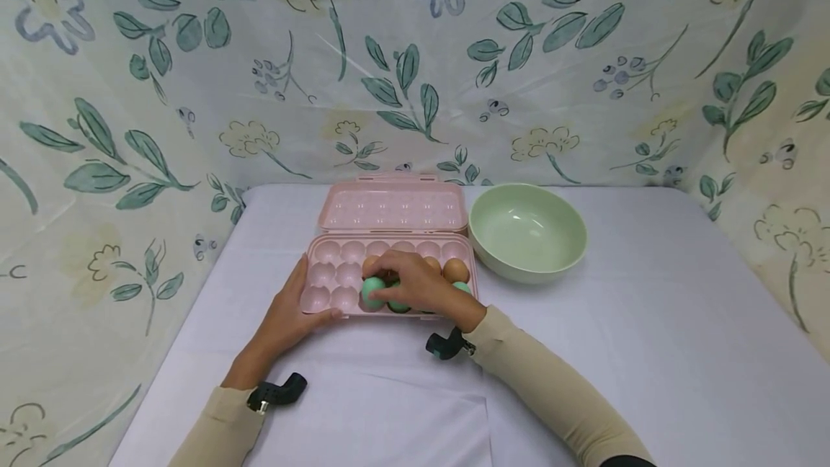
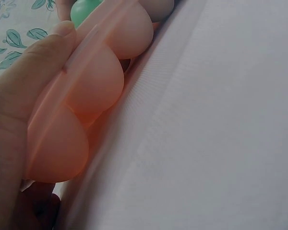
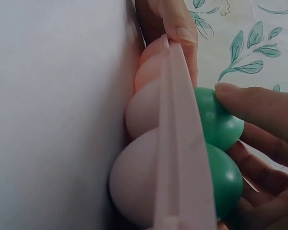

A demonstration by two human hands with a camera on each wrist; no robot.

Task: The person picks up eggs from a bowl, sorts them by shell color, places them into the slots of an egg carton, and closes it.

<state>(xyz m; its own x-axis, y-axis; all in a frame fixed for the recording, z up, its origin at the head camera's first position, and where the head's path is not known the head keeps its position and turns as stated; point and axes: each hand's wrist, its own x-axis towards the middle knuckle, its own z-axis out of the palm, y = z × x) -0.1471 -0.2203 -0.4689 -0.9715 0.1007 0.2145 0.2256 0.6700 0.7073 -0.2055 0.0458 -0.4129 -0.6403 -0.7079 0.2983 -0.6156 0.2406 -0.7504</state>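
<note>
A pink egg carton (image 1: 350,274) lies with its lid (image 1: 392,206) folded back. My left hand (image 1: 288,316) grips its front left corner, the thumb along the front rim and the fingers at the side. Between thumb and fingers my right hand (image 1: 418,283) pinches a green egg (image 1: 372,294) at a front-row cup; the right wrist view shows the thumb on that egg (image 3: 218,117). Just right of it sits another green egg (image 3: 225,182). Brown eggs (image 1: 456,270) stand in the middle row, partly hidden by the right hand. The cups at the left are bare.
A light green bowl (image 1: 570,265) stands right of the carton, close to its side. White cloth (image 1: 648,352) covers the table. Floral fabric (image 1: 415,56) hangs behind and along both sides.
</note>
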